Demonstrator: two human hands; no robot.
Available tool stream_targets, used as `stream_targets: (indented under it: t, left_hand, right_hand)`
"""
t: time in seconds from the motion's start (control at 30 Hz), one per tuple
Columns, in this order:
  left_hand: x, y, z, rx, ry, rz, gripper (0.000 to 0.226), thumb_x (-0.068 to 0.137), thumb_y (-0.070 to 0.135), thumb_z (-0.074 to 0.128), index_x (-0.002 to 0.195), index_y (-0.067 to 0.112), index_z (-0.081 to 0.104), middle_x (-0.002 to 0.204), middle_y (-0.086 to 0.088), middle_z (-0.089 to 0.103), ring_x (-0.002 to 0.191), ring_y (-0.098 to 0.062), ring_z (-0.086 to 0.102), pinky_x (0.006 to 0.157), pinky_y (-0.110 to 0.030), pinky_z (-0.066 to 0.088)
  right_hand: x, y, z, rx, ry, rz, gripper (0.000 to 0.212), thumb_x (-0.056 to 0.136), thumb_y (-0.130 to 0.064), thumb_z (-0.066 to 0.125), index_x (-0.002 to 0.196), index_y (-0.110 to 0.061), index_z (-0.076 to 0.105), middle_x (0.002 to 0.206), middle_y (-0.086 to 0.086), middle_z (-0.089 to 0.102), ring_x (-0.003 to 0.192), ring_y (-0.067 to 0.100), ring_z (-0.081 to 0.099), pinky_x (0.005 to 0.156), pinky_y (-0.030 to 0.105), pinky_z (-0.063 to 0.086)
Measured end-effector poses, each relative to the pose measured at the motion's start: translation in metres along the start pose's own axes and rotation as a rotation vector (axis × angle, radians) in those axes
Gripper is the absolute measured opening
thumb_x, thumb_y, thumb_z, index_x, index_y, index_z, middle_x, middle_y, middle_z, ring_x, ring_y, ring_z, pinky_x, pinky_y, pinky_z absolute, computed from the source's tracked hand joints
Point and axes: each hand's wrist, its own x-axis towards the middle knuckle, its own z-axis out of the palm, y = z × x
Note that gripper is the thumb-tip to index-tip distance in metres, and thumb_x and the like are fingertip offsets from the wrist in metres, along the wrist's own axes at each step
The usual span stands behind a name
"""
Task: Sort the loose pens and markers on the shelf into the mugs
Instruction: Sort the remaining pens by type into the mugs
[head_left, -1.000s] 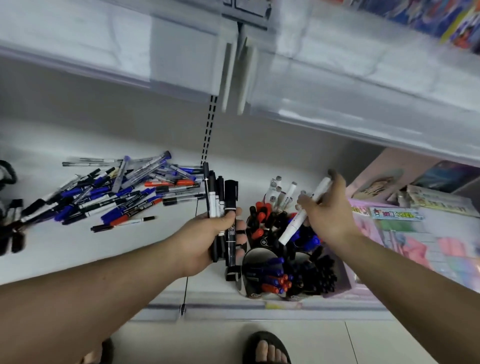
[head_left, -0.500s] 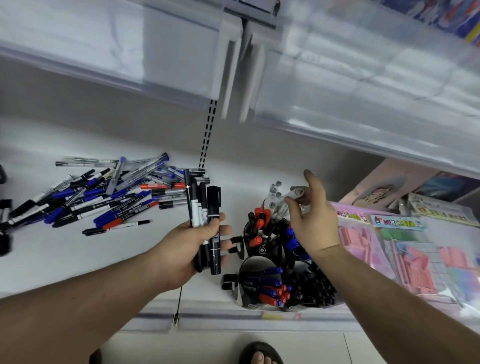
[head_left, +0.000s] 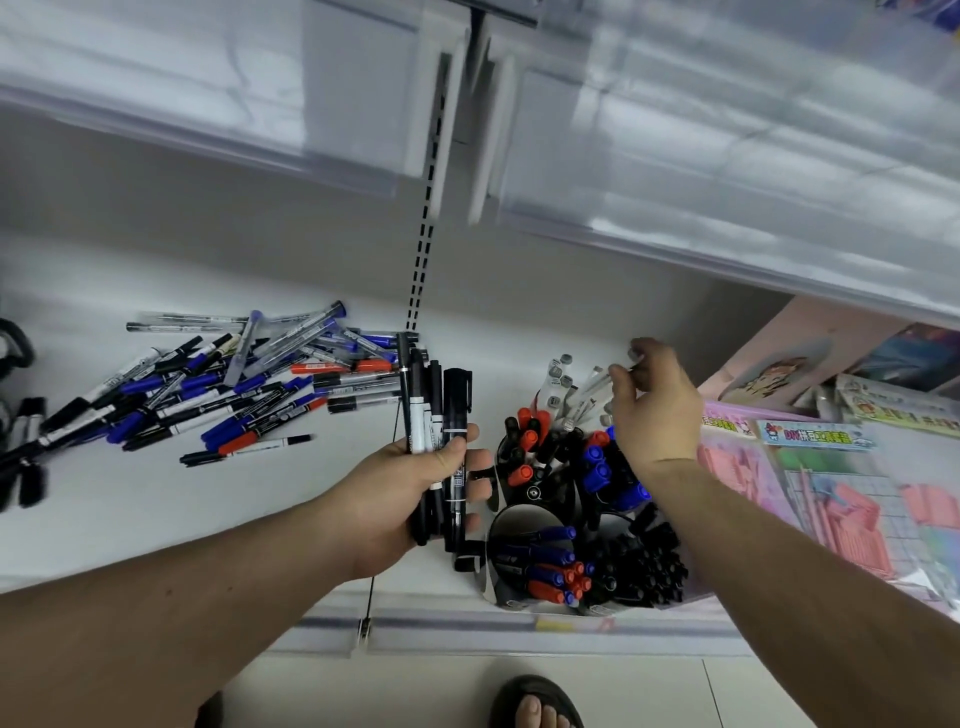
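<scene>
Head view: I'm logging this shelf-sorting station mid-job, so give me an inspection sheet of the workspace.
Surface: white shelf, upper shelf overhead.
Job's things: loose pile of pens and markers at left; cluster of mugs at right holding red, blue, black and white markers.
Clutter: pink packaged stationery right of the mugs; dark items at the left edge, blurred.
Hands: left hand grips a bundle of black markers; right hand pinches a white marker over the rear mug.
Cables: nothing seen.
Surroundings: sandalled foot on tiled floor.
</scene>
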Motion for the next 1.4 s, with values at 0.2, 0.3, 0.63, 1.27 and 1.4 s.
stream_targets:
  t: [0.2,0.3,0.63,1.27,1.4]
  left_hand:
    - [-0.009,0.002,-0.003,0.023,-0.028,-0.011,0.026,0.096,0.018,0.055,0.119,0.014,0.067,0.111,-0.008,0.073,0.087,-0.023,0.071,0.07,-0.04,0.06]
    - [-0.012,0.003,-0.007,0.041,-0.05,-0.016,0.026,0.096,0.018,0.055,0.119,0.016,0.067,0.11,-0.006,0.074,0.091,-0.023,0.072,0.074,-0.042,0.059]
    - [-0.013,-0.003,0.002,0.072,-0.113,-0.045,0.027,0.097,0.02,0.053,0.121,0.016,0.066,0.111,-0.005,0.073,0.088,-0.023,0.071,0.073,-0.04,0.059]
    - [-0.003,-0.031,0.061,0.259,-0.195,-0.134,0.019,0.099,0.019,0.052,0.111,0.008,0.062,0.098,-0.011,0.075,0.067,-0.02,0.066,0.055,-0.03,0.054]
    - [0.006,-0.031,0.058,0.23,-0.048,-0.091,0.015,0.099,0.014,0.053,0.109,0.009,0.063,0.068,-0.003,0.064,0.053,-0.015,0.055,0.047,-0.025,0.045]
  right_hand:
    - [-0.005,0.021,0.022,-0.279,-0.311,-0.149,0.01,0.089,-0.007,0.067,0.092,-0.005,0.076,0.084,0.013,0.074,0.077,0.033,0.068,0.074,0.037,0.055]
    - [-0.005,0.026,0.023,-0.414,-0.349,-0.179,0.017,0.092,-0.023,0.066,0.104,-0.018,0.076,0.096,0.004,0.076,0.099,0.035,0.063,0.087,0.044,0.045]
    - [0.011,-0.002,0.012,-0.811,-0.798,0.038,0.047,0.096,-0.052,0.035,0.141,-0.042,0.045,0.144,0.008,0.044,0.134,0.035,0.028,0.108,0.051,0.026]
    - [-0.05,-0.061,-0.082,0.608,-0.432,0.628,0.03,0.086,-0.005,0.072,0.111,-0.021,0.066,0.093,0.004,0.072,0.062,0.006,0.063,0.06,0.021,0.049]
    - [-0.019,-0.028,-0.123,0.726,0.166,0.666,0.022,0.09,0.003,0.063,0.1,-0.016,0.064,0.079,0.006,0.063,0.057,0.008,0.061,0.056,0.021,0.05]
